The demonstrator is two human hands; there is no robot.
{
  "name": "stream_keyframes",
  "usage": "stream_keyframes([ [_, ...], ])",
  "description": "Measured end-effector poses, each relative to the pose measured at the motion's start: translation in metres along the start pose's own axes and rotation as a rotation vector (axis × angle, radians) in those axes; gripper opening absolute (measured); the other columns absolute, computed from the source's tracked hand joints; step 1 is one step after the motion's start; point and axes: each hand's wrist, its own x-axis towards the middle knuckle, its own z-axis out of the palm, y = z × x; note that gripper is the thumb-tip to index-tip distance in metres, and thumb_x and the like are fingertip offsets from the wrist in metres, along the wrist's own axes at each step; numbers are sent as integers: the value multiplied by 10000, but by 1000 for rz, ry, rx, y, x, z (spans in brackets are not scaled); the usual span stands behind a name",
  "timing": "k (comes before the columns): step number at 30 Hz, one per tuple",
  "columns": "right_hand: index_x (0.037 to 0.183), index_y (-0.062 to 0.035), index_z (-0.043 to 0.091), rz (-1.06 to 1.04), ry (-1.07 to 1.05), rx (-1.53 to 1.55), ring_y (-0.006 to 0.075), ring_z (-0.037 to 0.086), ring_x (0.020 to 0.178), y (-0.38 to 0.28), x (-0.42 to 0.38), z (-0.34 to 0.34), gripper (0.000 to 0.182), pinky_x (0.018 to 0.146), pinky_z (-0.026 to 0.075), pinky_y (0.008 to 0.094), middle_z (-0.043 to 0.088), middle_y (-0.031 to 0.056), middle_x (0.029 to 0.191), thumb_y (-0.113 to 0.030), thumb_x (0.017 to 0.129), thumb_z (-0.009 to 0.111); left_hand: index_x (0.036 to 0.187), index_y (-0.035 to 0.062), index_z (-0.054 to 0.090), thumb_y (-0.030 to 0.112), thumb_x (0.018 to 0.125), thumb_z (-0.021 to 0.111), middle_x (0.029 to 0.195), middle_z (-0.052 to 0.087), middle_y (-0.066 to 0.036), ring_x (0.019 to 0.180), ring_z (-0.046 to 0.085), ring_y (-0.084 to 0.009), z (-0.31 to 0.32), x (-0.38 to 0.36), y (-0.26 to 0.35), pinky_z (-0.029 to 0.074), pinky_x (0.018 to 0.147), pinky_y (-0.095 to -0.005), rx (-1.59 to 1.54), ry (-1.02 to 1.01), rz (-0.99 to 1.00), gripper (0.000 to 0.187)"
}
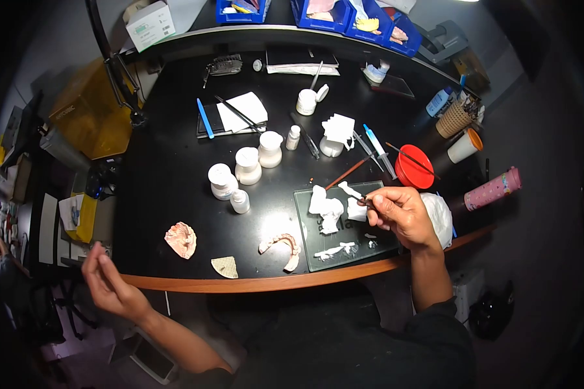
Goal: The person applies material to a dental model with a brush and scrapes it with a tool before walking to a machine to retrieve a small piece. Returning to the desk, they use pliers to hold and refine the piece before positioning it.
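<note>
My right hand (pixel 401 214) is closed in a pinch over a glass slab (pixel 386 242). Its fingertips hold a thin dark tool, mostly hidden by the fingers, with a narrow white piece (pixel 350 190) at the far end. Crumpled white tissue (pixel 331 214) lies on the slab, and white smears (pixel 336 250) run along its near part. Beyond the table's left front edge, my left hand (pixel 115 288) is raised with fingers stretched and nothing in them. Nearest to it on the table is a pinkish dental cast (pixel 180 240). A horseshoe-shaped dental arch (pixel 283 249) rests left of the slab.
White jars (pixel 248 166) and a small bottle (pixel 240 201) stand left of centre. Behind the slab lie a brush (pixel 350 171) and a syringe (pixel 379 151). A red bowl (pixel 414 170) and a pink bottle (pixel 493 189) are at right. Blue bins (pixel 321 16) line the back shelf.
</note>
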Motion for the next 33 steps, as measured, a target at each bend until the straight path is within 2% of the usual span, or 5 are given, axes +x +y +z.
stream_keyframes([
  [7,1133,74,700,-43,-97,187,35,514,620,2,0,16,317,558,395,179,672,44,790,-202,1082,554,957,-40,752,-72,851,648,804,687,-115,728,639,-179,59,-41,124,494,652,-276,-456,-507,67,152],
  [12,1128,99,685,-57,-177,265,51,507,620,0,-4,26,355,561,393,191,658,65,772,-216,1087,527,1070,-34,768,-70,873,717,924,743,-141,832,690,-181,97,-59,157,539,746,-279,-552,-776,52,206],
  [16,1119,97,680,-57,-236,355,62,490,599,3,-6,31,374,551,383,199,646,75,756,-231,1093,503,1178,-19,744,-10,888,750,1009,752,-133,829,686,-148,122,-70,173,525,688,-257,-591,-829,90,290],
  [24,1089,80,638,-34,-283,644,110,503,594,18,-12,42,363,537,388,216,619,95,733,-243,1100,471,1194,-61,705,36,985,691,1111,719,-127,909,699,-128,142,-89,189,559,759,-259,-746,-1043,-253,231],
  [33,1134,104,641,-46,-337,764,123,524,624,25,-10,53,383,558,407,224,606,86,727,-241,1097,480,1224,-58,687,49,1017,651,1157,714,-141,945,683,-148,150,-91,187,544,899,-310,-983,-978,-392,235],
])
